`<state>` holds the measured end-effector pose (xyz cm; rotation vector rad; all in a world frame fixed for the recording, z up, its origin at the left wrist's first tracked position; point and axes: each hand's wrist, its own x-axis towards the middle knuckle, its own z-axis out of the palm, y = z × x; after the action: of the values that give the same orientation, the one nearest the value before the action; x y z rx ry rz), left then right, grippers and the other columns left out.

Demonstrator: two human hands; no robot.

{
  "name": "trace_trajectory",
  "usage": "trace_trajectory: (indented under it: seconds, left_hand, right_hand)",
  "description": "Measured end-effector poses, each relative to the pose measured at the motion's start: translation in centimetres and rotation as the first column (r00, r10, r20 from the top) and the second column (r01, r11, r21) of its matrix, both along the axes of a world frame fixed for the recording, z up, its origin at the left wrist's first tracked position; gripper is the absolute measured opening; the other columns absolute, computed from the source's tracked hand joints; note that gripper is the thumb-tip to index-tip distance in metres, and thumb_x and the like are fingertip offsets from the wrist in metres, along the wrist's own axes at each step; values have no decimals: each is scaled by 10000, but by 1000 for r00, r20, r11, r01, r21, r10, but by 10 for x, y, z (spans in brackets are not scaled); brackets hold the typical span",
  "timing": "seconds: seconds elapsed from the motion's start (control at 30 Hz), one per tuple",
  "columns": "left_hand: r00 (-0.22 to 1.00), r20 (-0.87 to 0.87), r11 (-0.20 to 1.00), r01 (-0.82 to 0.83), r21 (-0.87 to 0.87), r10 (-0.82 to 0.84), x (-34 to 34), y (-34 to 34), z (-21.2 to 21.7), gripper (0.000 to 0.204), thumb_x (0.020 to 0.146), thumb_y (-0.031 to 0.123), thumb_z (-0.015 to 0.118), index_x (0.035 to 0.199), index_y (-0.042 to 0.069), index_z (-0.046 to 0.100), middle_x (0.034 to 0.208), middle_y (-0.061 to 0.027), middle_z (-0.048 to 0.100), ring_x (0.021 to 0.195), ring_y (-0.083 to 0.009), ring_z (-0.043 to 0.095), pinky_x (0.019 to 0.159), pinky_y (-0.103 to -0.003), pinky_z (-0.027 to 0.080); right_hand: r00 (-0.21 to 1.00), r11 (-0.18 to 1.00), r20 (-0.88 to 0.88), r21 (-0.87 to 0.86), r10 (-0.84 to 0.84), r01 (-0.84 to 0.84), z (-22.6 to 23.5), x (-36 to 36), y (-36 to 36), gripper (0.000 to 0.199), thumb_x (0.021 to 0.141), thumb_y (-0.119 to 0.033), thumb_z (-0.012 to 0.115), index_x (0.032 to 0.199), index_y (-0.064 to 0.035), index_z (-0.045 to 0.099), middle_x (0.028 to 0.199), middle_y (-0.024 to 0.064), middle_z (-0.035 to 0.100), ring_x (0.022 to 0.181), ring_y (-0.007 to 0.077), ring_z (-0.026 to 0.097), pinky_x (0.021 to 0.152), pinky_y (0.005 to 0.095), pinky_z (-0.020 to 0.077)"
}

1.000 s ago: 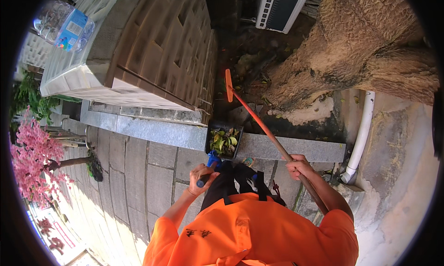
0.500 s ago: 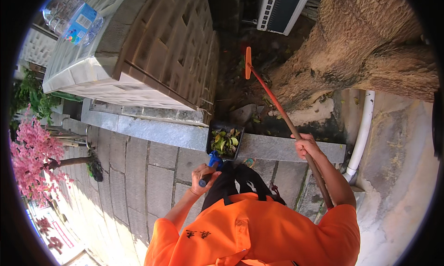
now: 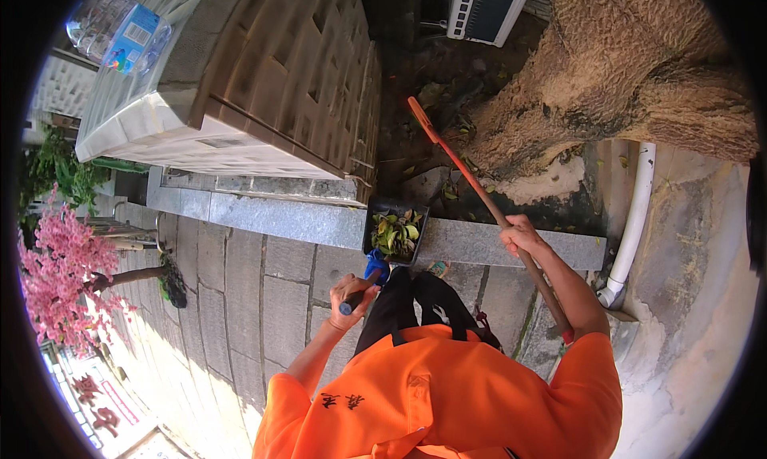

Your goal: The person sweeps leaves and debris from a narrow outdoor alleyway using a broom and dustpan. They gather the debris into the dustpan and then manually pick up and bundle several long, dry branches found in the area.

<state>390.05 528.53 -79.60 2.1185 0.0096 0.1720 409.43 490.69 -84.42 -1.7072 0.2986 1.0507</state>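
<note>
My left hand [image 3: 347, 295] is closed around the handle of a black long-handled dustpan [image 3: 421, 234], near a blue joint [image 3: 377, 265]. Green and yellowish leaves [image 3: 395, 235] lie in its pan, in front of my feet. My right hand [image 3: 521, 235] grips a long reddish-brown pole [image 3: 473, 179]; its lower end runs back along my forearm. At the far end is a narrow orange head [image 3: 422, 119], over dark soil between a wall and a tree trunk. What is under that head is hard to make out.
A tiled block wall [image 3: 280, 75] stands at left with a large plastic bottle [image 3: 120, 31] on top. A thick trunk [image 3: 631, 83] and a white pipe [image 3: 631, 227] are at right. A stone kerb [image 3: 511, 243] borders the soil; paving [image 3: 240, 267] lies at left.
The orange head has turned from nearly upright in view to slanting, and shifted slightly left and nearer. My right hand has come slightly nearer the kerb. The dustpan stays in my left hand.
</note>
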Motion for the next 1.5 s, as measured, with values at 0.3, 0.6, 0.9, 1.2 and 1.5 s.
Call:
trace_trajectory:
  seconds: [0.3,0.6,0.9,1.2,1.5]
  left_hand:
    - [998,48,999,-32,-10,33,-1,-10,-13,123,694,92,738,703,45,626,589,-74,570,526,-247,494,511,-351,407]
    - [999,-7,998,-48,32,48,-4,-8,-4,149,740,114,716,667,67,595,612,-78,579,544,-262,525,513,-358,417]
    - [997,70,999,-43,23,41,-1,-19,-15,136,702,104,738,688,54,612,571,-79,539,524,-257,498,493,-349,399]
    - [1000,-16,998,-20,67,21,6,-14,-2,91,738,127,719,726,68,651,591,-92,561,554,-267,530,518,-364,418]
    - [999,6,996,-44,72,43,0,-16,-10,133,739,162,726,718,62,641,608,-98,578,559,-278,542,524,-371,435]
  right_hand:
    - [913,956,-363,148,-186,254,79,-42,-6,356,785,-11,525,1131,54,473,555,21,452,349,88,406,310,277,311]
    - [984,987,88,-75,152,-145,1,-8,0,124,728,-29,535,620,-9,477,456,46,435,327,128,428,310,289,331]
    - [969,990,-227,79,-93,114,73,-43,-16,317,790,-1,514,1097,63,468,547,21,452,352,81,408,310,263,314]
    - [995,996,54,-14,88,-88,15,-12,-7,159,716,-60,591,610,-6,485,460,71,476,337,150,455,327,304,355]
    - [994,996,88,-48,-64,69,85,-44,-50,232,750,-21,544,968,56,526,523,46,472,353,113,440,338,293,355]
